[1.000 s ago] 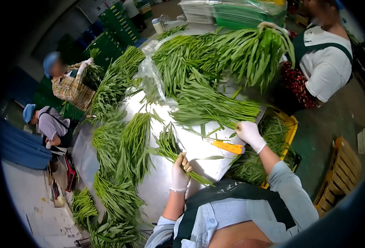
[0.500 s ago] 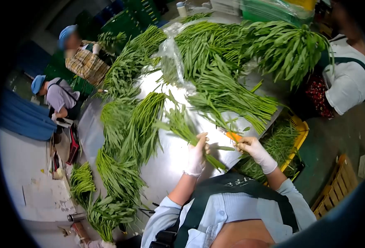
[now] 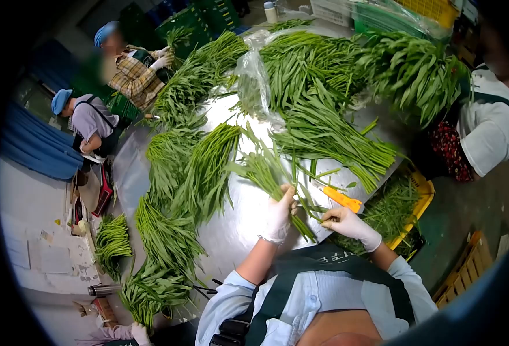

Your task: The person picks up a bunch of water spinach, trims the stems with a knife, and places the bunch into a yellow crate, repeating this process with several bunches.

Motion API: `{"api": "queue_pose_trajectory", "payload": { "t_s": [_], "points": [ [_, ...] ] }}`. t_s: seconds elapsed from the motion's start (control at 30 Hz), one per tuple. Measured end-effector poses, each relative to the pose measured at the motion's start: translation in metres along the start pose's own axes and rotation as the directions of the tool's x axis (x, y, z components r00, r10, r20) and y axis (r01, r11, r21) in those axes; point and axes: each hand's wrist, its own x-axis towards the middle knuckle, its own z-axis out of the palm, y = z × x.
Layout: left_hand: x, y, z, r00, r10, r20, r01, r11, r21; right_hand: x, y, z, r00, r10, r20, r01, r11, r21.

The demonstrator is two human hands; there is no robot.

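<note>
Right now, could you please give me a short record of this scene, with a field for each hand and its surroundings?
Left hand: gloved left hand closed around a bunch of green stalks, leafy end lifted over the table.
Right hand: gloved right hand pinching the cut ends of loose stalks.
Knife: orange-handled knife lying on the table beside the right hand.
Table: shiny metal table with heaps of greens.
Crate: yellow crate holding trimmings, at the table's edge.
Others: three people at the far sides.
</note>
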Motion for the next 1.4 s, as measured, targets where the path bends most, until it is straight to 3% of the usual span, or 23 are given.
{"api": "queue_pose_trajectory", "payload": {
  "t_s": [0.07, 0.17, 0.27, 0.37, 0.4, 0.5, 0.53, 0.57, 0.63, 0.7, 0.77, 0.83, 0.87, 0.9, 0.97, 1.03, 1.1, 1.17, 1.2, 1.23, 1.27, 1.3, 1.4],
  "points": [
    [0.0, -0.002, -0.003, 0.999, -0.022, 0.046, 0.02, 0.999, 0.044, 0.001, 0.002, -0.003, 0.999, -0.018, 0.034, 0.022, 0.993, -0.118],
    [-0.002, -0.001, 0.001, 0.998, -0.03, 0.063, 0.024, 0.996, 0.082, 0.004, -0.008, -0.006, 0.987, 0.086, 0.134, -0.051, 0.968, -0.246],
    [-0.009, -0.005, 0.007, 0.997, -0.021, 0.07, 0.008, 0.983, 0.183, 0.004, -0.037, 0.012, 0.998, -0.021, 0.052, 0.024, 0.998, -0.053],
    [-0.015, -0.011, 0.011, 0.992, -0.063, 0.111, 0.047, 0.988, 0.147, 0.02, -0.046, 0.022, 0.999, -0.043, 0.008, 0.043, 0.999, -0.025],
    [-0.018, -0.013, 0.017, 0.998, -0.018, 0.062, 0.009, 0.99, 0.141, 0.028, -0.041, 0.028, 0.917, -0.362, -0.167, 0.339, 0.929, -0.15],
    [-0.021, -0.003, 0.01, 0.983, -0.114, 0.142, 0.077, 0.968, 0.237, 0.038, -0.035, 0.03, 0.97, -0.182, -0.163, 0.232, 0.895, 0.382],
    [-0.023, -0.002, 0.014, 0.99, -0.107, 0.093, 0.084, 0.971, 0.224, 0.042, -0.026, 0.031, 0.958, -0.215, -0.191, 0.261, 0.928, 0.264],
    [-0.023, -0.001, 0.015, 0.989, -0.108, 0.103, 0.085, 0.975, 0.206, 0.043, -0.022, 0.034, 0.9, -0.31, -0.308, 0.331, 0.944, 0.018],
    [-0.022, 0.001, 0.015, 0.986, -0.109, 0.125, 0.088, 0.983, 0.162, 0.043, -0.03, 0.034, 0.87, -0.386, -0.307, 0.398, 0.917, -0.028],
    [-0.021, -0.001, 0.016, 0.991, -0.071, 0.115, 0.056, 0.99, 0.127, 0.052, -0.008, 0.033, 0.848, -0.382, -0.368, 0.482, 0.844, 0.236],
    [-0.019, -0.004, 0.012, 0.993, -0.056, 0.105, 0.047, 0.995, 0.093, 0.036, -0.032, 0.017, 0.913, -0.33, -0.24, 0.317, 0.944, -0.092],
    [-0.013, 0.004, 0.009, 0.999, -0.031, -0.023, 0.03, 0.999, -0.011, 0.021, -0.028, 0.007, 0.902, -0.427, -0.061, 0.394, 0.873, -0.286],
    [-0.009, 0.012, 0.005, 1.0, 0.005, 0.002, -0.005, 1.0, -0.019, 0.005, -0.027, 0.0, 0.949, -0.316, -0.011, 0.299, 0.909, -0.289],
    [-0.005, 0.02, -0.001, 0.999, 0.042, 0.026, -0.041, 0.999, -0.031, -0.005, -0.022, -0.013, 0.978, -0.156, 0.142, 0.192, 0.938, -0.29],
    [0.002, 0.029, -0.016, 0.997, 0.056, 0.06, -0.049, 0.993, -0.104, -0.031, 0.008, -0.042, 0.953, 0.07, 0.294, 0.081, 0.879, -0.471],
    [0.001, 0.038, -0.016, 0.999, 0.041, 0.027, -0.038, 0.993, -0.108, -0.053, 0.017, -0.063, 0.895, 0.378, 0.235, -0.031, 0.579, -0.815],
    [0.002, 0.035, -0.017, 0.997, 0.004, 0.073, 0.004, 0.994, -0.105, -0.07, -0.001, -0.069, 0.888, 0.455, 0.059, -0.152, 0.413, -0.898],
    [0.0, 0.028, -0.009, 0.992, -0.044, 0.118, 0.055, 0.994, -0.092, -0.067, -0.024, -0.061, 0.998, 0.027, -0.054, -0.059, 0.652, -0.756],
    [-0.002, 0.026, -0.004, 0.992, -0.072, 0.107, 0.079, 0.995, -0.058, -0.057, -0.049, -0.051, 0.994, 0.011, -0.111, -0.087, 0.697, -0.711],
    [-0.005, 0.023, 0.003, 0.989, -0.084, 0.118, 0.093, 0.993, -0.068, -0.051, -0.061, -0.043, 0.981, -0.102, -0.164, -0.037, 0.732, -0.68],
    [-0.004, 0.021, 0.006, 0.987, -0.101, 0.123, 0.111, 0.991, -0.074, -0.043, -0.057, -0.034, 0.945, -0.244, -0.217, 0.047, 0.759, -0.649],
    [-0.003, 0.02, 0.007, 0.985, -0.117, 0.127, 0.127, 0.989, -0.079, -0.037, -0.059, -0.029, 0.926, -0.344, -0.154, 0.172, 0.751, -0.638],
    [-0.005, 0.021, 0.007, 0.983, -0.101, 0.156, 0.11, 0.993, -0.049, -0.028, -0.074, -0.015, 0.971, -0.236, 0.035, 0.238, 0.938, -0.252]
  ]
}}
